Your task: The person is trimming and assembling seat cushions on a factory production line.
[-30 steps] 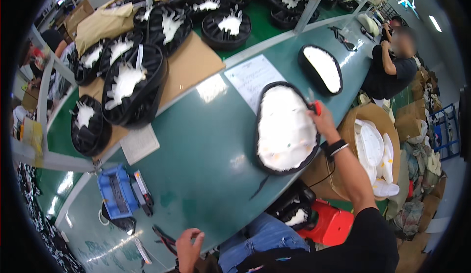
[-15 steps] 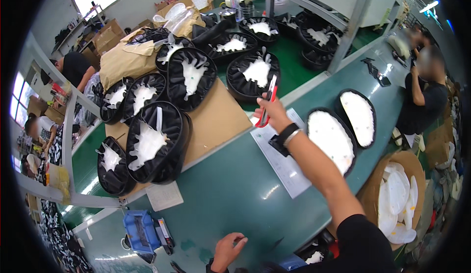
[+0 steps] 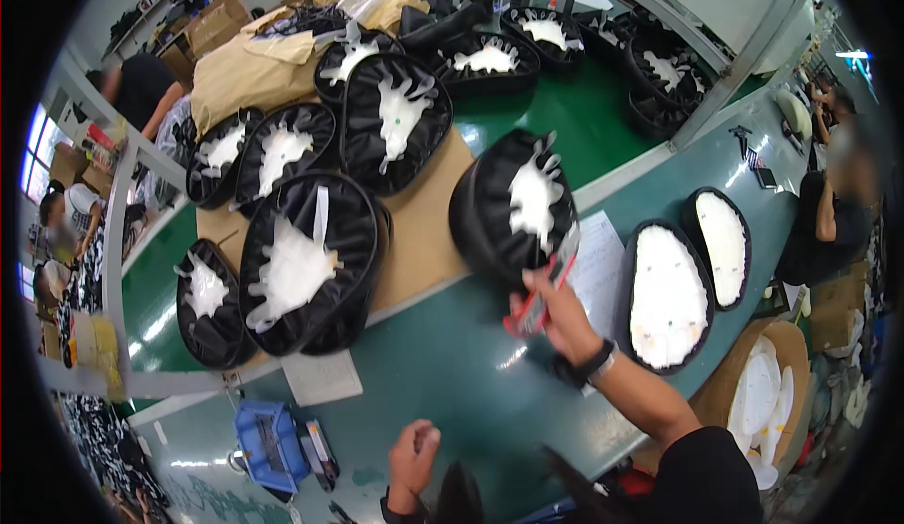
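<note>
My right hand (image 3: 563, 317) is closed around a red utility knife (image 3: 544, 293) with its silvery end pointing up. Its fingers are also at the near edge of a deep black oval shell (image 3: 480, 213), which is tilted, with gathered black fabric and a jagged white patch inside. How firmly they grip that edge is hidden. Over the near part of the green table, my left hand (image 3: 411, 463) is loosely curled, with nothing visible in it. Two black ovals filled with white, a larger one (image 3: 669, 303) and a smaller one (image 3: 723, 246), lie to the right.
Several similar black shells (image 3: 311, 270) stand on brown cardboard (image 3: 428, 199) to the left. A blue bin (image 3: 268, 444) sits near the front, beside a paper sheet (image 3: 323, 376). Metal frame posts (image 3: 744, 63) rise from the table. A carton (image 3: 706, 373) holds white pieces; another person (image 3: 838, 204) is at right.
My right hand has moved nearer with the knife. The black shell has come off its place toward me and tilted. My left hand's fingers have curled in, and the view has shifted.
</note>
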{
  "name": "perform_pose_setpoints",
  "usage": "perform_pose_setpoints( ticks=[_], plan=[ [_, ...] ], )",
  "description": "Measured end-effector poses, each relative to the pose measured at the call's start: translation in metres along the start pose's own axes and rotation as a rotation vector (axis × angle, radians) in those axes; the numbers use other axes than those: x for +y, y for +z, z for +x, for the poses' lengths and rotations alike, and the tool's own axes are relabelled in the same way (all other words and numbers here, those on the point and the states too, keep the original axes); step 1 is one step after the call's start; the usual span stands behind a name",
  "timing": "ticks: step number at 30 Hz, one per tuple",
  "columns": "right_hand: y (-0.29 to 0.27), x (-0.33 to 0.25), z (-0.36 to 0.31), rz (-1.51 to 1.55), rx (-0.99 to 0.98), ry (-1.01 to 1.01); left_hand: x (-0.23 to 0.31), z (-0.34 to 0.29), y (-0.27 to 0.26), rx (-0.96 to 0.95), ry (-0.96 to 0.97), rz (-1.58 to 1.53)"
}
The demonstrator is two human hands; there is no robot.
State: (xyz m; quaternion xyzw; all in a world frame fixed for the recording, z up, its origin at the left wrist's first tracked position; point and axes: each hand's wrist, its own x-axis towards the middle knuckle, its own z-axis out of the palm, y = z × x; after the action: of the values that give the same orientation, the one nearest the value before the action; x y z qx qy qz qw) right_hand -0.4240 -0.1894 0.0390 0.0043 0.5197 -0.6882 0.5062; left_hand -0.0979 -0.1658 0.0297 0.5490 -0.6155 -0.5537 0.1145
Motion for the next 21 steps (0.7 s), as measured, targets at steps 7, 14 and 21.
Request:
perform_pose_setpoints(
  ticks=[7,14,21],
  plan=[
    [-0.108,0.082,-0.237,-0.859,-0.337,0.490,-0.003,-0.058,-0.008,-0.016,-0.117,-0.625],
    [-0.115,0.069,-0.266,-0.996,-0.189,0.135,-0.115,-0.137,0.003,0.270,-0.208,-0.523],
    [-0.106,0.140,-0.284,-1.190,-0.294,-0.087,-0.126,-0.203,0.003,0.351,-0.178,-0.299]
  ],
)
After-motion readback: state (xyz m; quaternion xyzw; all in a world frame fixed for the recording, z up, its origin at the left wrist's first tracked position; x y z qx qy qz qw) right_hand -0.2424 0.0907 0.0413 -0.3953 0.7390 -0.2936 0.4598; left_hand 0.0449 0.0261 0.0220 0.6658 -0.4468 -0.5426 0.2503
